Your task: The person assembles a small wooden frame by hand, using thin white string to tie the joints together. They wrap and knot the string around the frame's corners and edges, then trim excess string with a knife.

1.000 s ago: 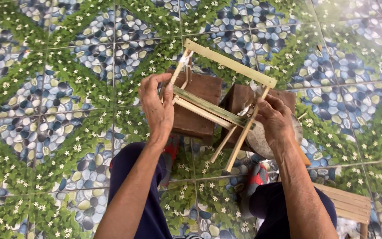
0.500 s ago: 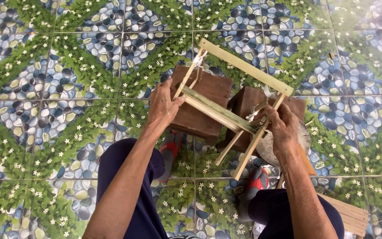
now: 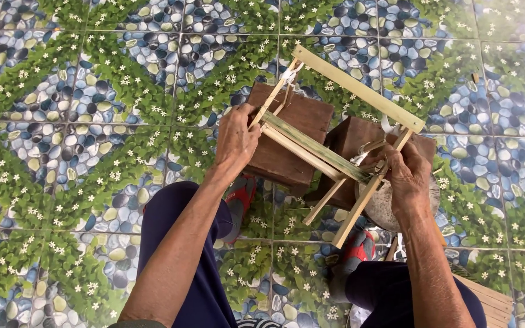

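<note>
A small frame of bamboo slats (image 3: 335,115) is held over two brown wooden blocks (image 3: 290,136). My left hand (image 3: 235,140) grips the frame's left side slat near a pale tie at the corner. My right hand (image 3: 405,179) is closed around the frame's right side, where the cross slats meet it and a light strip is wound around the joint. The frame is tilted, its long top slat running from upper left to lower right.
The floor is tiled with a pebble and green leaf pattern (image 3: 92,121). My knees in dark blue trousers (image 3: 177,243) are below the blocks. A grey round stone (image 3: 390,206) lies under my right hand. More bamboo slats (image 3: 487,297) rest at the lower right.
The frame and both hands sit a little higher and further right in view than before. My left hand has shifted along the left slat; my right hand has stayed on the right joint.
</note>
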